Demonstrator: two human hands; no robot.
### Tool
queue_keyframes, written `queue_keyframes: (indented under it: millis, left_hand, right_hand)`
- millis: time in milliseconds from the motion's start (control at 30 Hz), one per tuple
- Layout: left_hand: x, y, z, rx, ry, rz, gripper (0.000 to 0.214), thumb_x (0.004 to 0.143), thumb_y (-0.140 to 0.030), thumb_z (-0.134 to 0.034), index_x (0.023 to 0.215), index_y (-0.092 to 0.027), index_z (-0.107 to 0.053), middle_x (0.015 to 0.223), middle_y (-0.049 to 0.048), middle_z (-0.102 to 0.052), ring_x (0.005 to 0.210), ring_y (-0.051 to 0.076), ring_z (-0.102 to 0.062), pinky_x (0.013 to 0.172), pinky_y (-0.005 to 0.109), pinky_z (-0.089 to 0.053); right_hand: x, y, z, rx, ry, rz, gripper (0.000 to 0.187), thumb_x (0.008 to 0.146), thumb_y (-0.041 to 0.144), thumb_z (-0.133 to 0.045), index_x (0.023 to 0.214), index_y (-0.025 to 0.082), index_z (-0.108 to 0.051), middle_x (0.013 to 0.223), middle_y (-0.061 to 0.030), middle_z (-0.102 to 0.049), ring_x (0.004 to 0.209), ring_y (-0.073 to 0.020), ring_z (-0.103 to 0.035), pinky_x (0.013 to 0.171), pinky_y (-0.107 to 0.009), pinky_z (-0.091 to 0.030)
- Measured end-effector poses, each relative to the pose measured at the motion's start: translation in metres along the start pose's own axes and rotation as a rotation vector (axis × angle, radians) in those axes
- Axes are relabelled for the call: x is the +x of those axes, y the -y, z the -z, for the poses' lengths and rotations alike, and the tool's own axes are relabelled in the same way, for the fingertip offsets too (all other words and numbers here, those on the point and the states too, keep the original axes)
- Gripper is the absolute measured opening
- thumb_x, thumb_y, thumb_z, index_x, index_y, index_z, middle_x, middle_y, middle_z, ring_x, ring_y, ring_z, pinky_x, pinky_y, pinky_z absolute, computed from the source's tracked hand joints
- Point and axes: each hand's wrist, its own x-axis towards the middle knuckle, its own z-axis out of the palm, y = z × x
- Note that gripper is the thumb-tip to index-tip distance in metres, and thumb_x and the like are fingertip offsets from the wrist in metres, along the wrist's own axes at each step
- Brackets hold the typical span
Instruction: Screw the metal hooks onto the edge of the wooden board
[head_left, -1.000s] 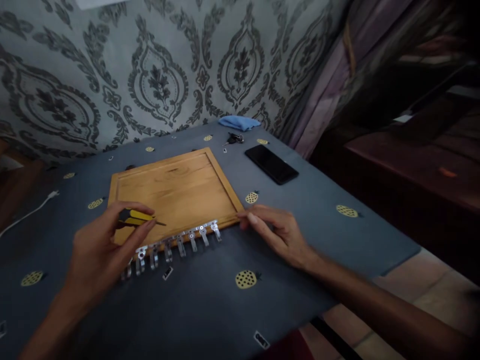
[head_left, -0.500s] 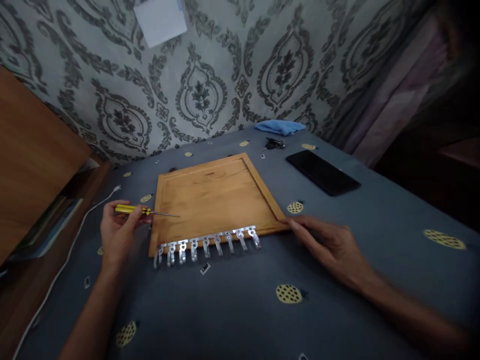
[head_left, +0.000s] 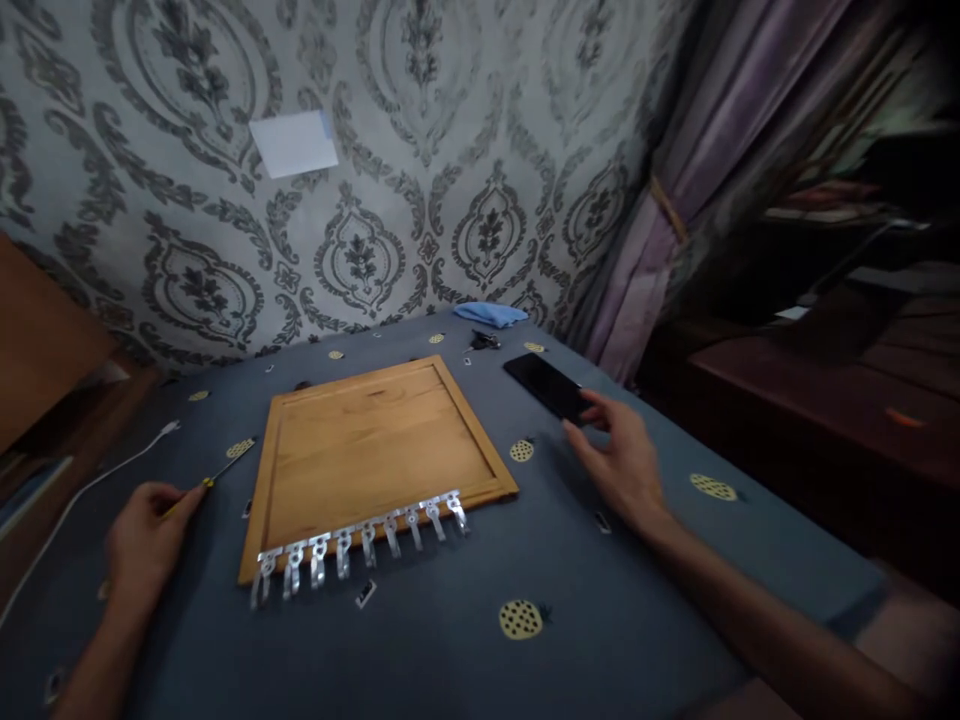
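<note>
My left hand [head_left: 146,540] is closed around the yellow handle of a screwdriver [head_left: 225,463], left of a wooden panel [head_left: 382,440]. The screwdriver's thin shaft points away over the cloth, off the panel. Most of the handle is hidden by the fingers. A row of shiny metal hooks on a strip [head_left: 367,530] runs along the panel's near edge. My right hand [head_left: 619,455] is at the near end of a black phone [head_left: 546,385], thumb and fingers apart at its corners. The phone lies flat; whether the fingertips press on it is hard to see.
Keys [head_left: 484,341] and a folded blue cloth [head_left: 491,314] lie at the back near the patterned wall. A white cable [head_left: 97,480] runs along the left side by a wooden cabinet [head_left: 45,345]. A purple curtain [head_left: 637,270] hangs behind the table's right edge.
My right hand has left the panel's corner and moved to the phone. My left hand, still holding the screwdriver, has drawn away leftward from the panel. The view has swung right and up.
</note>
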Motion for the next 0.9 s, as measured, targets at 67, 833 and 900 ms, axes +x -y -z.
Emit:
queue_keyframes:
  millis: [67, 833, 900]
  left_hand:
    - [0.001, 0.006, -0.003, 0.105, 0.040, -0.085, 0.026, 0.063, -0.045, -0.073, 0.063, -0.023, -0.059, 0.057, -0.0022, -0.060, 0.059, 0.020, -0.056, 0.052, 0.025, -0.037]
    - [-0.007, 0.015, -0.012, 0.051, 0.136, -0.206, 0.039, 0.073, -0.054, -0.057, 0.095, -0.022, -0.061, 0.092, 0.0063, -0.070, 0.088, 0.025, -0.066, 0.084, 0.038, -0.053]
    - [-0.012, 0.006, -0.011, -0.002, 0.154, -0.222, 0.042, 0.074, -0.055, -0.058, 0.098, -0.021, -0.062, 0.096, 0.0067, -0.070, 0.091, 0.024, -0.066, 0.086, 0.037, -0.054]
  right_hand:
    - [0.003, -0.014, 0.001, -0.078, -0.024, -0.016, 0.056, 0.089, 0.057, -0.054, 0.126, 0.015, -0.060, 0.096, -0.0145, -0.067, 0.088, -0.0322, -0.062, 0.080, -0.050, -0.051]
    - [-0.004, 0.065, -0.039, 0.011, 0.422, 0.373, 0.026, 0.097, 0.035, -0.047, 0.079, 0.023, -0.062, 0.080, -0.0083, -0.068, 0.077, -0.0243, -0.063, 0.067, -0.035, -0.047]
    - [-0.003, 0.072, -0.045, 0.044, 0.466, 0.456, 0.024, 0.099, 0.032, -0.047, 0.085, 0.022, -0.064, 0.084, -0.0090, -0.068, 0.081, -0.0238, -0.061, 0.070, -0.035, -0.048]
